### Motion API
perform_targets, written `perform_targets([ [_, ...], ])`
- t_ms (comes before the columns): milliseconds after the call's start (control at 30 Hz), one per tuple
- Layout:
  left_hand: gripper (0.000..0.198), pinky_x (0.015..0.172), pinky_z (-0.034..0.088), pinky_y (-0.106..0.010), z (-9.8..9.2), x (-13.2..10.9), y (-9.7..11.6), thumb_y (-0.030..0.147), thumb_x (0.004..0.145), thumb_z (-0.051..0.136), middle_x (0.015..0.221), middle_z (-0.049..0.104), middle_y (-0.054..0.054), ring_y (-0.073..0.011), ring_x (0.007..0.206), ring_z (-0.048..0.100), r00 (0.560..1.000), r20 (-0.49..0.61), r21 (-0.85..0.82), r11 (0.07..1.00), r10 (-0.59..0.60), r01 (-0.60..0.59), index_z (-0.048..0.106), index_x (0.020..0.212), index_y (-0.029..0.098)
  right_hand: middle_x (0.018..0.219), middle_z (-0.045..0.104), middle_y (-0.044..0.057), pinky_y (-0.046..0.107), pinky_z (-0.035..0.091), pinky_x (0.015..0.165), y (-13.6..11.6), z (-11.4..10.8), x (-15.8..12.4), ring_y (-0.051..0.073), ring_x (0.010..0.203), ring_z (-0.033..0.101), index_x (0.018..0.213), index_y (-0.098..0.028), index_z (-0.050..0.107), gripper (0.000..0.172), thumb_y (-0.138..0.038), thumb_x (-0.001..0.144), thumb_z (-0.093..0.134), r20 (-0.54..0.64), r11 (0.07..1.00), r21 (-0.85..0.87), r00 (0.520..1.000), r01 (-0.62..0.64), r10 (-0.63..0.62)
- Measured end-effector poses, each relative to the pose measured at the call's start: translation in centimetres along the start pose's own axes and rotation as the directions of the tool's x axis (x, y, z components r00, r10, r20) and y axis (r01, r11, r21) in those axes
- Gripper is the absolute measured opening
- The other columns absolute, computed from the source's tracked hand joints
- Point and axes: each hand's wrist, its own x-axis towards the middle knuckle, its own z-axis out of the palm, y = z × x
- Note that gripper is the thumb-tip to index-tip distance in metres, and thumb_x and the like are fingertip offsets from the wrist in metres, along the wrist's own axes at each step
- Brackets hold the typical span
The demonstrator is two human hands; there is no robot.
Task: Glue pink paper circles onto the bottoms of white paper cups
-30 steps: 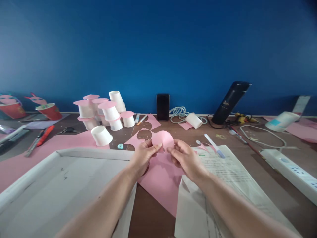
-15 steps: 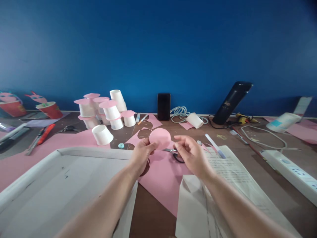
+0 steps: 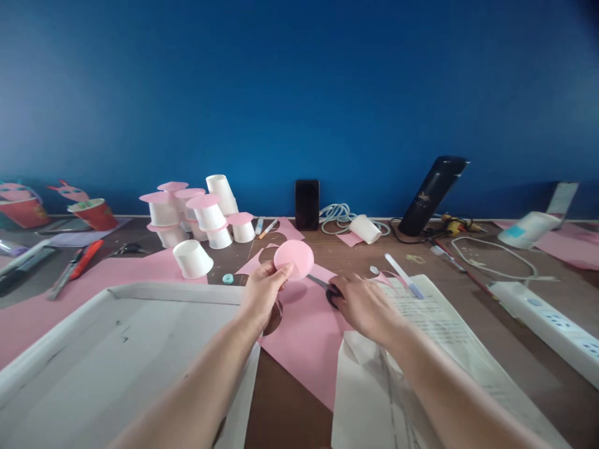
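Observation:
Between thumb and fingers, my left hand (image 3: pixel 262 292) pinches a round pink paper disc (image 3: pixel 294 257) by its lower left edge. My right hand (image 3: pixel 367 305) is closed over the black handles of a pair of scissors (image 3: pixel 322 284), whose blades point left toward the disc. Part of the handles is hidden by the fingers. Under both lies a large pink paper sheet (image 3: pixel 309 343) with round cut-outs along its left side.
A white tray (image 3: pixel 178 292) covers the left front. Behind it stand an upturned paper cup (image 3: pixel 193 259) and stacked white cups topped with pink discs (image 3: pixel 203 202). A phone (image 3: pixel 307 204) and black bottle (image 3: pixel 433 194) lean on the wall. Right lies a power strip (image 3: pixel 547 324).
My right hand has come down onto the scissors' handles and closed there. The left hand with the disc has moved slightly left. The view has shifted a little.

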Motion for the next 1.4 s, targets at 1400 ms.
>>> perform_targets([
  [1400, 0.033, 0.050, 0.028, -0.021, -1.3, 0.0, 1.9, 0.048, 0.074, 0.067, 0.057, 0.044, 0.004, -0.0073, 0.052, 0.037, 0.985, -0.113, 0.071, 0.990, 0.131, -0.123, 0.060, 0.070, 0.017, 0.078, 0.068, 0.004, 0.019, 0.031, 0.048, -3.0, -1.1, -0.4, 0.015, 0.068, 0.065, 0.106, -0.019, 0.069, 0.045, -0.040, 0.067, 0.075, 0.418, 0.237, 0.883, 0.908, -0.405, -0.006],
])
